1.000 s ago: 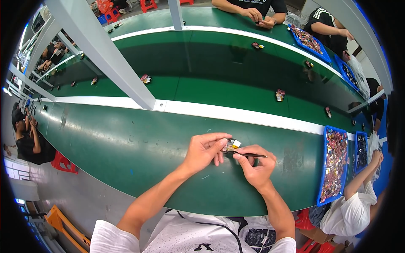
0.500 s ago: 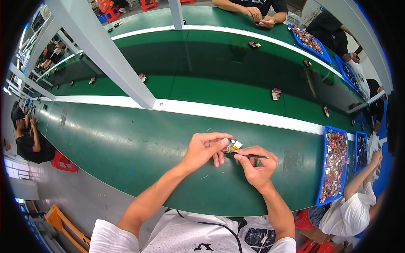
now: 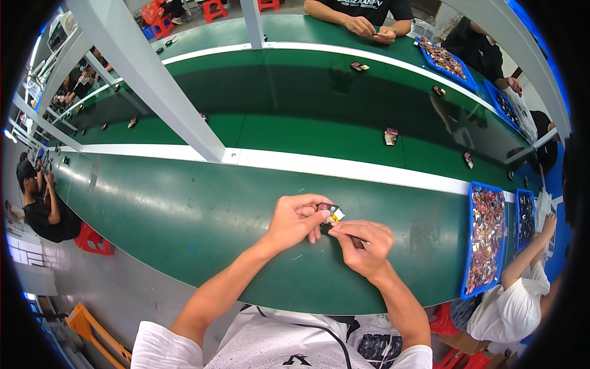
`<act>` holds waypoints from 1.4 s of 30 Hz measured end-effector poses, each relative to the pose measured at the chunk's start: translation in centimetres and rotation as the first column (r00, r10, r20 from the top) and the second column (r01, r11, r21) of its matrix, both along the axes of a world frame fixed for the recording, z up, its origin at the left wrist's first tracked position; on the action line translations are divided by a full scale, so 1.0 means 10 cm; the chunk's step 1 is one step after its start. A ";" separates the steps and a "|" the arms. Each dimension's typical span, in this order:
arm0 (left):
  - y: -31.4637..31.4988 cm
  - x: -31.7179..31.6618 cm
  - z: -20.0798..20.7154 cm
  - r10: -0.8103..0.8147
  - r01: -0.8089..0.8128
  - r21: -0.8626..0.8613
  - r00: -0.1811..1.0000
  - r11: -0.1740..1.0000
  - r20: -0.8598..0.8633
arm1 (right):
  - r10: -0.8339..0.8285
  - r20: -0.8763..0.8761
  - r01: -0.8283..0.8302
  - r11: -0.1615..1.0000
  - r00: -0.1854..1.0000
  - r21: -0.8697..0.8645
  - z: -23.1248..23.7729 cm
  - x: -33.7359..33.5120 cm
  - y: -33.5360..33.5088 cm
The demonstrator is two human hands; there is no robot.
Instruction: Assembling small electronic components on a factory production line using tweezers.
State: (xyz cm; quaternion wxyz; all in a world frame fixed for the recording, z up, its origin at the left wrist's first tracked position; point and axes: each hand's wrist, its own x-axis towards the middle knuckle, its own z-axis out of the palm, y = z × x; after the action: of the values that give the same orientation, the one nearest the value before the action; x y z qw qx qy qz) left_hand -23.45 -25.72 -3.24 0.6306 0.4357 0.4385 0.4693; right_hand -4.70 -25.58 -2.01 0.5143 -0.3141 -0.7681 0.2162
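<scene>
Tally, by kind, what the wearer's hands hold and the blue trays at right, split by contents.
Small black, yellow-and-white assembly: 1
Slender dark tool: 1
Blue rectangular plastic trays, reddish pieces: 2
Blue rectangular plastic trays, dark pieces: 2
Total: 6

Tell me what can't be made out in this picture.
All in the head view:
Small part: partly covered by the left hand.
Thin tool: front end hidden by the right hand.
Item behind the grey post: partly hidden by it.
Pieces in the blue tray: too small to distinguish.
Person opposite: head cut off by top edge.
</scene>
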 end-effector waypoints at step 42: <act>2.60 0.87 0.43 -0.223 0.354 -0.080 0.384 0.932 -0.896 | -0.106 -0.040 0.109 0.991 0.994 0.079 -0.18 0.07 0.17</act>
State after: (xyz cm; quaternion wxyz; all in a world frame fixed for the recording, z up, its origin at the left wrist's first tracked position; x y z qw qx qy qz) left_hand -14.79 0.25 1.03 0.3465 0.7242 0.5913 0.0771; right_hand -4.05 -23.84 -3.79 0.5514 -0.3300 -0.7488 0.1625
